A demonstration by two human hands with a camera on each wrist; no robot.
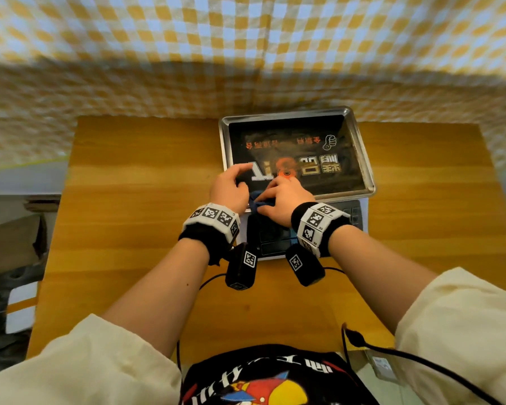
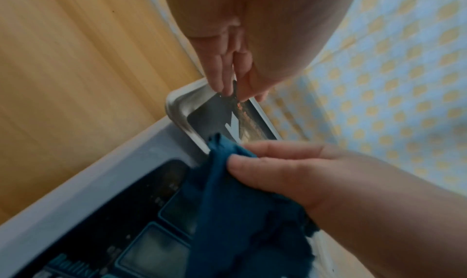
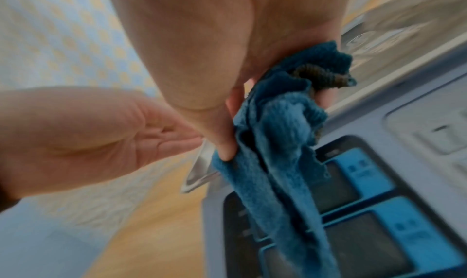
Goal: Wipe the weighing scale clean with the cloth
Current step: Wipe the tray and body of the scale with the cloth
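The weighing scale (image 1: 355,213) sits on the wooden table, its steel pan (image 1: 369,173) covered by a black printed film. My right hand (image 1: 287,200) grips a bunched blue cloth (image 1: 259,200) at the pan's near edge, over the display panel (image 3: 366,182). In the right wrist view the thumb presses the cloth (image 3: 278,142) against the fingers. My left hand (image 1: 231,185) hovers beside it at the pan's near-left corner (image 2: 177,106), fingers relaxed and holding nothing. The left wrist view shows its fingertips (image 2: 222,82) just above that corner, with the cloth (image 2: 240,212) hanging below.
The wooden table (image 1: 129,200) extends on both sides of the scale. A yellow-and-blue checked sheet (image 1: 246,54) hangs behind it. Cardboard boxes (image 1: 15,241) stand off the table's left edge. Black cables (image 1: 421,361) trail from the wrist cameras near my body.
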